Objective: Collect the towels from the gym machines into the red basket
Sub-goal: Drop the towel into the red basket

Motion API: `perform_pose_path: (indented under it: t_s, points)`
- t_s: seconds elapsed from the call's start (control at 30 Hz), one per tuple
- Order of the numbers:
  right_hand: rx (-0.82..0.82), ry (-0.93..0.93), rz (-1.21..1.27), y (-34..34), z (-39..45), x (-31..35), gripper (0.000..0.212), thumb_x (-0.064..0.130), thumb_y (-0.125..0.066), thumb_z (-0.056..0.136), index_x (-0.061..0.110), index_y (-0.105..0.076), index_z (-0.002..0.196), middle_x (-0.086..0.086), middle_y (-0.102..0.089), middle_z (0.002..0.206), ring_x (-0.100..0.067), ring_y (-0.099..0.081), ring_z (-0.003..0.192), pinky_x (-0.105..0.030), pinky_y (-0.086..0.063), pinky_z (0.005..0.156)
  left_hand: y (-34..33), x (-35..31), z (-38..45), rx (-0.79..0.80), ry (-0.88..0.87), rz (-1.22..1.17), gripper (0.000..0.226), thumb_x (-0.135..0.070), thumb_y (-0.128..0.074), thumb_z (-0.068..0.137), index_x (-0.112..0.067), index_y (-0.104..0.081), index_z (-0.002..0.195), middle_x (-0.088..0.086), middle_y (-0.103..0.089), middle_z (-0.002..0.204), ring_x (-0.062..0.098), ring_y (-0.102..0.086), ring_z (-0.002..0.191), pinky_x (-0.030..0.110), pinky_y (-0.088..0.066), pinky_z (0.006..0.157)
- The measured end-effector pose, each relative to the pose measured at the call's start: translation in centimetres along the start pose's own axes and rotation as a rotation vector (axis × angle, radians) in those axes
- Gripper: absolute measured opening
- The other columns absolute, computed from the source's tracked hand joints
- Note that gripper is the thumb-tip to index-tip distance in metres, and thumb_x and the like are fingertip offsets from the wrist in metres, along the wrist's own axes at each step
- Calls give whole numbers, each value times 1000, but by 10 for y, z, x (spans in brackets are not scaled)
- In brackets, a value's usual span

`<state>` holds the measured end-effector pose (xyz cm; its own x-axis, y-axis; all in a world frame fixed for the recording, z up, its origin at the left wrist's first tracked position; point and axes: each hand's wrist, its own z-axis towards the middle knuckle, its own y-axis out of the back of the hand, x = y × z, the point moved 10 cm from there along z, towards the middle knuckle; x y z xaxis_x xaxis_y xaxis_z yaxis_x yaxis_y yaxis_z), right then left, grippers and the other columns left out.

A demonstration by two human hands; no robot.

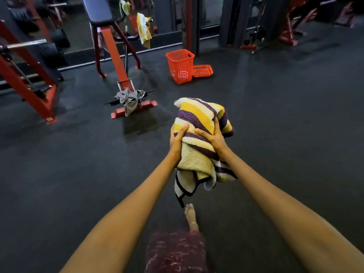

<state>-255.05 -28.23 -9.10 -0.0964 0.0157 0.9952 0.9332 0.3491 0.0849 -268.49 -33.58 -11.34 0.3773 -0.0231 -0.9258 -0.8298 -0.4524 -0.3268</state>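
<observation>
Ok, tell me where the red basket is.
In the head view, the red basket stands on the dark floor ahead, right of the incline bench, its red lid lying beside it.

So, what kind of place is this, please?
Most likely a gym: a red-framed bench machine, a barbell on a rack at the left, and dark rubber flooring.

Fluffy terry-cloth striped towel [199, 123]; perforated glossy plastic red basket [180, 66] at twelve o'clock; painted metal bench frame [115, 56]; matt, grainy floor [275, 115].
</observation>
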Motion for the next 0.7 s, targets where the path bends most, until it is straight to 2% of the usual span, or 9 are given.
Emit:
perform_pose_path:
  t_s: [0.13,0.23,0.33,0.53,0.7]
  points:
    - [-4,5,17,9,90,-3,112,52,-77,57,35,-15,148,1,-47,140,-20,-49,127,-43,-40,109,-21,-3,97,25,-17,32,93,-54,-71,57,-19,-41,138,10,-57,132,28,-57,119,49,-45,103]
    - [-9,-31,42,25,181,4,113,52,-77,55,33,-16,148,0,-47,140,-21,-49,126,-46,-39,109,-50,-19,186,56,-17,59,91,-55,-73,58,-20,-43,137,10,-58,130,27,-58,117,50,-45,102]
    - [-32,-41,55,43,266,14,119,60,-76,48,35,-16,148,0,-47,141,-21,-49,127,-46,-40,109,-84,-39,265,73,-19,68,86,-51,-71,62,-19,-41,137,8,-57,130,25,-58,116,46,-48,100]
    - [-74,-48,66,79,413,19,121,61,-78,46,34,-18,148,1,-48,140,-20,-49,127,-45,-40,109,-134,-50,409,70,0,80,99,-56,-71,55,-21,-36,142,9,-53,135,26,-55,120,47,-45,103]
    - [-71,-48,59,111,543,10,119,62,-77,46,35,-19,147,1,-48,141,-20,-49,128,-45,-39,110,-177,-52,530,65,-40,63,99,-55,-69,56,-18,-37,142,11,-53,136,26,-56,119,41,-49,97]
